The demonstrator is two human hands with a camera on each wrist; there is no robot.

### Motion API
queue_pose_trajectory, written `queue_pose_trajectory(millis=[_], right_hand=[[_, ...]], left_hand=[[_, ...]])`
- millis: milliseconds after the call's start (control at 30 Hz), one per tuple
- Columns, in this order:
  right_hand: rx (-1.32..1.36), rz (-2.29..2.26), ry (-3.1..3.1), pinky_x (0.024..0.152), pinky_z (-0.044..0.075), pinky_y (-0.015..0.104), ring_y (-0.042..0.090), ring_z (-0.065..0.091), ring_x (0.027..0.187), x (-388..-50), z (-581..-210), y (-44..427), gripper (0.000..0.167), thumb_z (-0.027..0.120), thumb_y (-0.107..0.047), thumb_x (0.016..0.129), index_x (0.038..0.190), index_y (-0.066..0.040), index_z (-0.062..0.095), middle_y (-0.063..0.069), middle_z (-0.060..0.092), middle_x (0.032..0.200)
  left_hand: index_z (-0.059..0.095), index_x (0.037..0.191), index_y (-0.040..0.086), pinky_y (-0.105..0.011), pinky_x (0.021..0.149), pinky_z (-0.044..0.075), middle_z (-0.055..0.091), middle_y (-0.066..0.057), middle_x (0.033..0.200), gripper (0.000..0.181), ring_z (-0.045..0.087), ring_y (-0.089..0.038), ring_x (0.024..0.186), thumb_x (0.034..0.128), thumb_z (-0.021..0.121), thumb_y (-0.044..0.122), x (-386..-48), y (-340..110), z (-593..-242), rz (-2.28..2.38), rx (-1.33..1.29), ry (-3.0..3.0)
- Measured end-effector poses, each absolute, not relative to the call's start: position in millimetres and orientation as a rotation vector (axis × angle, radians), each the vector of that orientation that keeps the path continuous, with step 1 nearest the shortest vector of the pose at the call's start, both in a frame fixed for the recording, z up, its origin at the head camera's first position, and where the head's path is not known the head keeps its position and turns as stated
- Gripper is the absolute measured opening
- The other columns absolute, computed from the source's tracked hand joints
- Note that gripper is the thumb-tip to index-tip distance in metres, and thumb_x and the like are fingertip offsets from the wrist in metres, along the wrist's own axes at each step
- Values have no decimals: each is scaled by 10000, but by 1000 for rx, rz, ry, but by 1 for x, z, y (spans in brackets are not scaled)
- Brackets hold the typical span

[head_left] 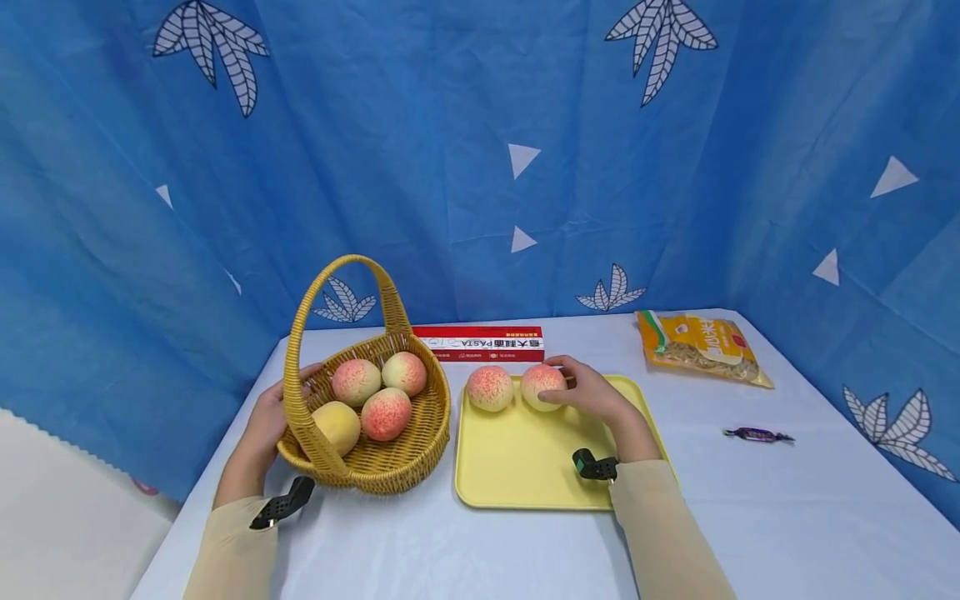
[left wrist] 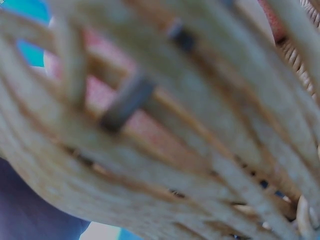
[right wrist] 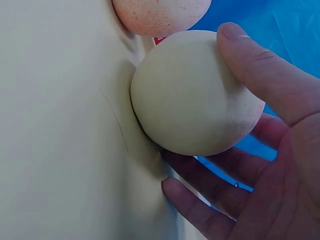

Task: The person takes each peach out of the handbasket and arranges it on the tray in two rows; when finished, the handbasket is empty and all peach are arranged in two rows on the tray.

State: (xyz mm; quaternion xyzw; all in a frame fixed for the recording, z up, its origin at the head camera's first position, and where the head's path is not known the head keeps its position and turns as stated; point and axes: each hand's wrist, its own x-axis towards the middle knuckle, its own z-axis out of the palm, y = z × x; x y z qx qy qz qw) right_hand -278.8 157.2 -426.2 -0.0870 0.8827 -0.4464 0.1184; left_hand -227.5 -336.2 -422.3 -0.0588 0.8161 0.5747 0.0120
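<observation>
In the head view, a wicker basket (head_left: 420, 457) holds several peaches, among them a yellowish one (head_left: 337, 427). My left hand (head_left: 262, 423) holds the basket's left side, its fingers partly hidden by the handle; the left wrist view shows blurred wicker (left wrist: 165, 130) up close. Two peaches stand at the back of the yellow tray (head_left: 517, 475). Around the right one (head_left: 538, 385) curl the thumb and fingers of my right hand (head_left: 596, 396). From the right wrist, that peach (right wrist: 190, 95) sits between thumb and fingers, beside the other peach (right wrist: 162, 15).
A red pasta box (head_left: 487, 343) lies behind the basket and tray. To the right are a yellow food packet (head_left: 701, 346) and, nearer, a small purple wrapped candy (head_left: 757, 435). A blue patterned curtain (head_left: 450, 167) hangs behind the white table (head_left: 375, 542).
</observation>
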Motion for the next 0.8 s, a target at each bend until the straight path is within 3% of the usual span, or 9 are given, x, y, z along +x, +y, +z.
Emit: queue_pose_trajectory(millis=[400, 800], right_hand=[[-292, -1306, 2598, 1036, 466, 480, 284, 558, 1162, -278, -426, 156, 661, 756, -379, 885, 1434, -132, 483, 136, 595, 1335], [-362, -1297, 2668, 1118, 381, 579, 394, 443, 1373, -274, -414, 154, 683, 737, -399, 896, 1461, -128, 465, 168, 501, 1484]], left_hand=[[350, 1567, 235, -524, 1161, 236, 272, -143, 1642, 488, 190, -343, 1518, 1086, 380, 314, -226, -336, -423, 1801, -175, 2538], [369, 1558, 227, -556, 1169, 220, 275, -140, 1644, 487, 199, -360, 1516, 1079, 389, 312, -227, -335, -422, 1782, -197, 2555]])
